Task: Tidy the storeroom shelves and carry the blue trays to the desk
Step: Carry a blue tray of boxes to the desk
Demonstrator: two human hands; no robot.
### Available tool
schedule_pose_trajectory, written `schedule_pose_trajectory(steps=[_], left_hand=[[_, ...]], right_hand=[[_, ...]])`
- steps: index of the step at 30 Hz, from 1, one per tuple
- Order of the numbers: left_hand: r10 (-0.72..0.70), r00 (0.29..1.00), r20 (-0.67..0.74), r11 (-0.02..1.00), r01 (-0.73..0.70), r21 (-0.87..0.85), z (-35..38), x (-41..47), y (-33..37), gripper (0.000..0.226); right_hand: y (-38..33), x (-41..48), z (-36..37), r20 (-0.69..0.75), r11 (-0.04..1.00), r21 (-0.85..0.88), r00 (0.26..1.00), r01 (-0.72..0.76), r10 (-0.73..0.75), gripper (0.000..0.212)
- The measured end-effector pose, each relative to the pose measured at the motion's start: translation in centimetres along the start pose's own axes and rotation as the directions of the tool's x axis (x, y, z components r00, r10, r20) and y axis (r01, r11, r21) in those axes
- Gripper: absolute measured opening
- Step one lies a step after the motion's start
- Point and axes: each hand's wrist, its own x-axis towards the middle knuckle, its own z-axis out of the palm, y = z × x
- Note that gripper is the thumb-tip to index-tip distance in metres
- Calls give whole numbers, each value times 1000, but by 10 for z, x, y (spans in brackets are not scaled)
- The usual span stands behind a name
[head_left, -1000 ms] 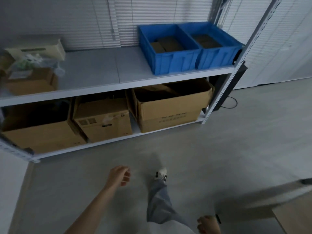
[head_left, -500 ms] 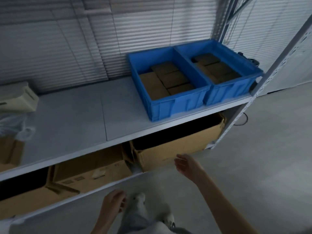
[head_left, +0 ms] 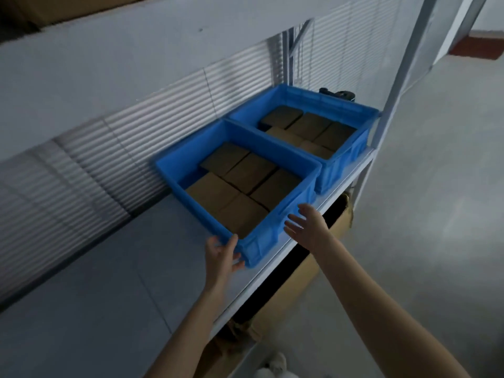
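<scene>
While second tray (head_left: 341,159) abuts, left hand (head_left: 222,253) touches near tray (head_left: 261,244).

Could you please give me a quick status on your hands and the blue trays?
Left hand open, touching near blue plastic tray at its corner. Right hand open, just short of its front wall. Second blue plastic tray alongside, untouched. Nothing blocking.

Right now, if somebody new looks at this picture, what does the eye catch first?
First the two blue trays, the near tray and the far tray, side by side on the grey shelf, both filled with brown boxes. Then the left hand at the near tray's front corner, and the right hand, open by its front wall.
</scene>
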Motion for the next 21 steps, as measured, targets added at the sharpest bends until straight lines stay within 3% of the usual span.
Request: schedule_pose_trajectory(steps=[4,8,13,17,21], left_hand=[[62,997,-53,996,-59,67,13,25,5,53],[146,985,-88,977,-130,169,17,34,1,66],[171,973,-153,962,-131,241,13,24,2,71],[183,979,-92,944,-148,295,-12,-8,-10,74],[312,944,-107,845,-224,485,-34,-45,-23,73]], right_hand=[[1,23,24,-71,990,-111,993,82,-90,32],[9,41,29,-122,982,-129,981,135,-151,32],[18,40,22,-98,981,-142,984,134,-148,33],[44,11,2,-116,966,-213,978,143,-171,33],[67,-34,-31,-147,954,-234,963,186,-224,36]])
